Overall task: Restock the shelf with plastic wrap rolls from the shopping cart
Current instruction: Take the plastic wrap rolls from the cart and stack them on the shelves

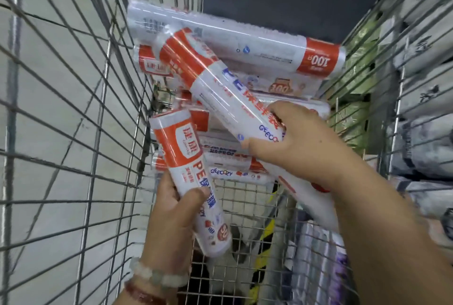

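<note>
Wire cart holds a pile of rolls. Left hand grips one roll; right hand grips another. No shelf visible; most stock apparently remains unshelved.

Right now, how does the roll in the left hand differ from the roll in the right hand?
The left hand holds a shorter roll, standing nearly upright, gripped about the middle. The right hand holds a longer roll, slanting up to the left across the pile in the cart, gripped at its lower end. Both are white with orange bands and blue lettering, in shiny wrap.
</note>
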